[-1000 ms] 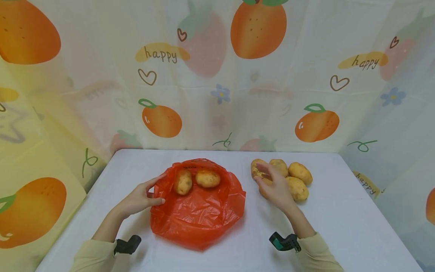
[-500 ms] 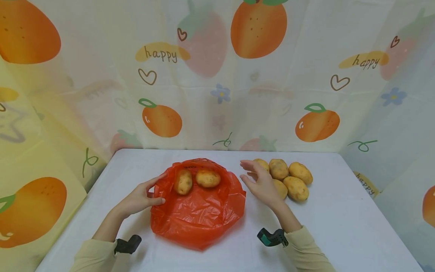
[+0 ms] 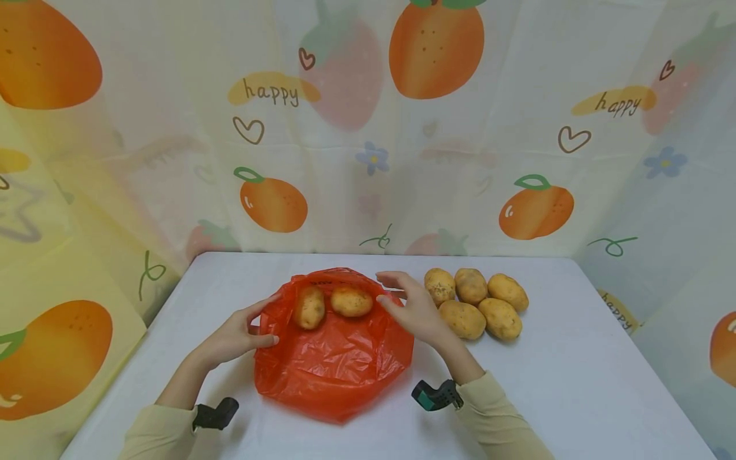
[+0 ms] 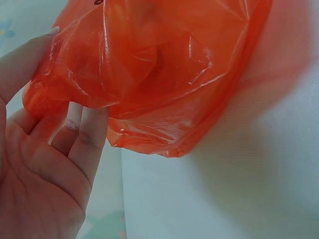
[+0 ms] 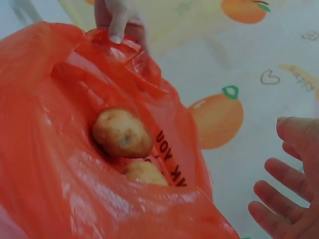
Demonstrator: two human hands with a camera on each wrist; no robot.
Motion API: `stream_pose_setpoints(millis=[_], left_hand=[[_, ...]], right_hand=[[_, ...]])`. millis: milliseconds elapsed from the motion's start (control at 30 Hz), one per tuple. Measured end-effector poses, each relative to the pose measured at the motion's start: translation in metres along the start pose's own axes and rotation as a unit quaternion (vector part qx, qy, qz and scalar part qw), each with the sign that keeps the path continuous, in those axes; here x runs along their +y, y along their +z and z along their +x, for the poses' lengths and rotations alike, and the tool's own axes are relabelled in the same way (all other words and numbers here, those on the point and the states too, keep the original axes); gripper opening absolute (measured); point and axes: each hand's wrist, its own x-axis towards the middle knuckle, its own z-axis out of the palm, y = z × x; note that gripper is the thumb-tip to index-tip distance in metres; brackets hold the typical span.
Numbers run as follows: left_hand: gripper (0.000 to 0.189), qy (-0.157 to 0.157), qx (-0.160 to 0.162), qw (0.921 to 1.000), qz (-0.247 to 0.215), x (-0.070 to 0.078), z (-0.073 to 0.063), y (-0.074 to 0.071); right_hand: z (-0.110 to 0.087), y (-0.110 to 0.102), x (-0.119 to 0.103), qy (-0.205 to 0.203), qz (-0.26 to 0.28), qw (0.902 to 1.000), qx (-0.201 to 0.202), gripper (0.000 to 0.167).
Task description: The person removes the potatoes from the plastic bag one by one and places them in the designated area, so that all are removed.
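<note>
A red plastic bag [image 3: 345, 358] lies with its mouth spread toward me, and two potatoes [image 3: 311, 308] rest inside it. My left hand [image 3: 232, 338] grips the bag's left rim, thumb inside and fingers behind the film. In the left wrist view, the left hand [image 4: 45, 164] has the crumpled film between thumb and fingers. My right hand [image 3: 415, 308] is at the bag's right rim, overlapping it in the head view, fingers apart and holding nothing. The right wrist view shows these fingers [image 5: 279, 199] spread beside the bag, with a potato [image 5: 122, 133] inside the mouth.
Several loose potatoes [image 3: 500, 319] sit grouped on the white table [image 3: 575, 383], right of the bag and close to my right forearm. Behind the table's far edge hangs a fruit-printed curtain [image 3: 345, 191], which also runs along both sides.
My right hand has moved left, away from the loose potatoes to the bag's right rim, uncovering the nearer potatoes. The left hand, the bag and the potatoes have kept their places.
</note>
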Motion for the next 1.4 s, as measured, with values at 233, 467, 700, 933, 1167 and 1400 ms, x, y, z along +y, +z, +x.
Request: stream_pose_setpoints(millis=[233,467,700,933,1167,1400], left_hand=[[0.077,0.004,0.002,1.0000,0.000,0.002,0.000,0.000],[0.077,0.000,0.000,1.0000,-0.003,0.001,0.000,0.001],[0.077,-0.002,0.000,1.0000,-0.004,0.002,0.001,0.001],[0.078,0.002,-0.001,1.0000,-0.004,0.003,0.001,0.001],[0.077,0.004,-0.001,1.0000,-0.002,0.003,0.001,0.001],[0.077,0.004,0.002,1.0000,0.001,0.004,0.000,0.001]], right_hand=[[0.010,0.012,-0.003,-0.008,-0.010,0.9998,-0.012,0.038],[0.018,0.021,-0.003,-0.015,0.002,0.9998,-0.011,0.039],[0.023,0.033,0.003,-0.011,-0.003,0.9997,-0.020,0.039],[0.027,0.042,0.009,0.022,-0.023,0.9988,-0.037,0.039],[0.030,0.046,0.014,0.049,-0.034,0.9973,-0.042,0.038],[0.031,0.050,0.023,0.058,-0.046,0.9960,-0.051,0.042]])
